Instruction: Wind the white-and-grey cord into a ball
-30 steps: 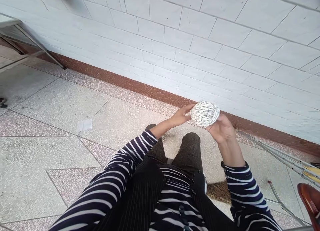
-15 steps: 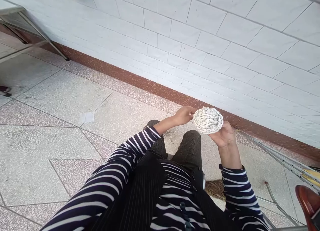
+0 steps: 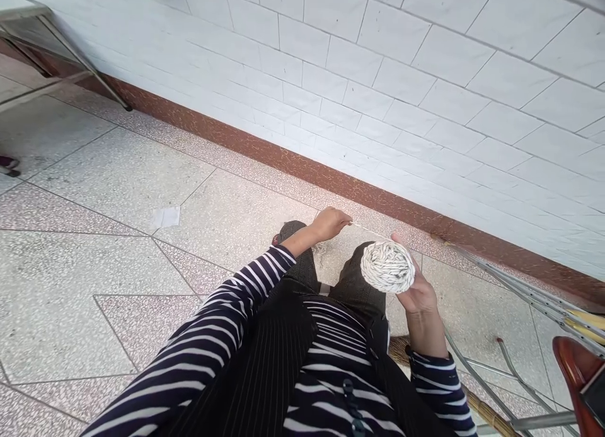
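Observation:
A white ball of yarn with dark flecks (image 3: 387, 267) rests in my right hand (image 3: 418, 289), whose fingers curl around its far and right side. From the ball a single strand of yarn (image 3: 371, 229) runs left, pulled straight, to my left hand (image 3: 331, 224). That hand is closed, pinching the strand between its fingertips. Both hands are held above my knees. Loose strands of yarn (image 3: 320, 255) hang or lie between my legs; where they lead is hidden.
A tiled wall (image 3: 331, 77) with a brown skirting runs across ahead. Left stands a metal-legged table (image 3: 70, 77); a white paper (image 3: 166, 217) lies on the floor. At right are metal crutches (image 3: 520, 292), a brown chair (image 3: 574, 374) and a straw broom (image 3: 486, 412).
My right hand has lowered toward me with the yarn ball. My left hand has moved left, away from the ball, and the strand between them now shows taut.

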The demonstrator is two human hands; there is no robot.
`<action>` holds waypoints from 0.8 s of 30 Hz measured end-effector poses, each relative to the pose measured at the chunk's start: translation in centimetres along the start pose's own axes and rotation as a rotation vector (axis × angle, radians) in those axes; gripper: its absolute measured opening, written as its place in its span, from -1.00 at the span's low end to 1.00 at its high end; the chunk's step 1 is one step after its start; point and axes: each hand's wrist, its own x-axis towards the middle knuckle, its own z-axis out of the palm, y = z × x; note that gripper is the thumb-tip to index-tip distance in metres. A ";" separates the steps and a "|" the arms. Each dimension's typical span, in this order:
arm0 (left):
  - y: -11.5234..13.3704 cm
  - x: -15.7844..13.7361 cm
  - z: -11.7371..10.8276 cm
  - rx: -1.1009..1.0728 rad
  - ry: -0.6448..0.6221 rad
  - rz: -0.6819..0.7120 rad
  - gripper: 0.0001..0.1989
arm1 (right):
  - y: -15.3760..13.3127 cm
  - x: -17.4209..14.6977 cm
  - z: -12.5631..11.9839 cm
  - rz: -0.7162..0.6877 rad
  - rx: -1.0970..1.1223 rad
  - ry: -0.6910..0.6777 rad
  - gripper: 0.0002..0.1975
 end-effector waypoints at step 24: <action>-2.5 5.5 -2.2 0.167 -0.116 -0.334 -0.79 | 0.5 -6.0 -3.3 -0.131 0.048 0.051 -0.21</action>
